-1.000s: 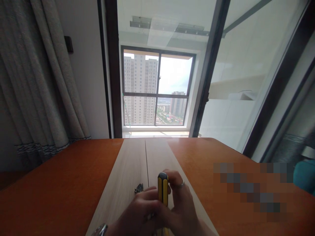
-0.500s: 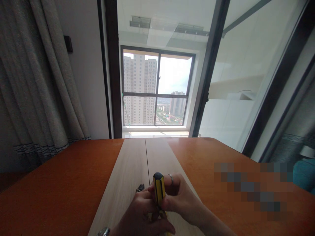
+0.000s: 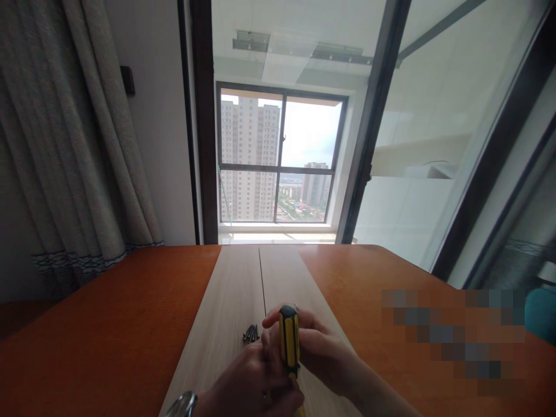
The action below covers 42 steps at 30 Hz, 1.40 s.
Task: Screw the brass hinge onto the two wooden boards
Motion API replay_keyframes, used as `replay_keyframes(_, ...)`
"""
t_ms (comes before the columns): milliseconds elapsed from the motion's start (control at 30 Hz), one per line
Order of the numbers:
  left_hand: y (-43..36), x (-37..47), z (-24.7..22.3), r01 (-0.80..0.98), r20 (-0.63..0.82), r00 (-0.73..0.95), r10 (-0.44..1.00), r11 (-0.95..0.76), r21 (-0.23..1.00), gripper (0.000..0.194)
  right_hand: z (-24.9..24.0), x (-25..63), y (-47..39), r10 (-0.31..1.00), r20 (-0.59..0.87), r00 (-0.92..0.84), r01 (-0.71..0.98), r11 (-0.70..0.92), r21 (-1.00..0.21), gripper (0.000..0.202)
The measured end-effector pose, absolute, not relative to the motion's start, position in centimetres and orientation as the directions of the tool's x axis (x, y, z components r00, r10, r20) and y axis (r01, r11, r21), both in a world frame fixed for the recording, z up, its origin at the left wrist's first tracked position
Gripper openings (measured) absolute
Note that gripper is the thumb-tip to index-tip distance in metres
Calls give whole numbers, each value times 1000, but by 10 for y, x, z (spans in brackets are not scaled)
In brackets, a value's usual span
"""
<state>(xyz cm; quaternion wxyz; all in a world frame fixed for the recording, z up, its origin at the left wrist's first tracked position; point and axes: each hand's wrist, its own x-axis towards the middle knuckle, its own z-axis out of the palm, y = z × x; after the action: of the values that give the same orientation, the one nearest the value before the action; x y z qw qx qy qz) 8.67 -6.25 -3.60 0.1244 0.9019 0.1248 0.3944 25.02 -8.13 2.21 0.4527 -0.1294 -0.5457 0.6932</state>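
A screwdriver [image 3: 289,341] with a black and yellow handle stands nearly upright, handle end up, in the lower middle of the head view. My right hand [image 3: 325,347] is closed on its handle from the right side. Curled around just below the handle is my left hand [image 3: 260,376], its fingers closed; what lies inside them is hidden. A bit of yellow shows under the left thumb at the bottom edge. Several dark screws [image 3: 251,334] lie in a small heap on the pale board [image 3: 230,295], just beyond my left hand.
Two pale boards with a dark seam between them run lengthwise along the orange-brown table [image 3: 130,324]. A glass door frame [image 3: 204,127] and a window stand past the far edge. A grey curtain [image 3: 99,145] hangs at left. A blurred patch covers part of the table at right.
Both hands and the screwdriver have shifted slightly to the right. The heap of screws, partly covered before, shows more fully. The whole view has also moved a little.
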Motion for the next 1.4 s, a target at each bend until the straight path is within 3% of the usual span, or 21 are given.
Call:
replay_keyframes(200,-64,94,-30,56,722,626,296,-940,336,49,25,249,-81,793,386,-472,-515,107,-850,60)
replay_keyframes(333,-63,96,-33,38,774,576,262,-955,294,52,15,250,-76,793,357,-493,-525,56,-849,48)
replay_keyframes(533,-61,97,-40,54,791,562,242,-965,256,52,11,250,-78,777,356,-519,-529,35,-848,60)
replay_keyframes(733,-60,95,-46,149,794,572,207,-978,147,48,19,251,-84,769,327,-549,-500,12,-866,54)
replay_keyframes(833,-61,95,-49,193,763,601,239,-969,152,44,19,250,-84,771,344,-535,-520,21,-854,49)
replay_keyframes(967,-61,97,-49,209,734,616,286,-958,198,44,18,247,-82,796,323,-513,-516,15,-857,60)
replay_keyframes(1067,-60,96,-46,175,726,624,290,-957,232,43,16,247,-80,818,287,-498,-486,11,-874,52)
replay_keyframes(1400,-63,96,-46,230,717,626,305,-952,204,40,14,249,-82,779,301,-550,-484,-4,-875,57)
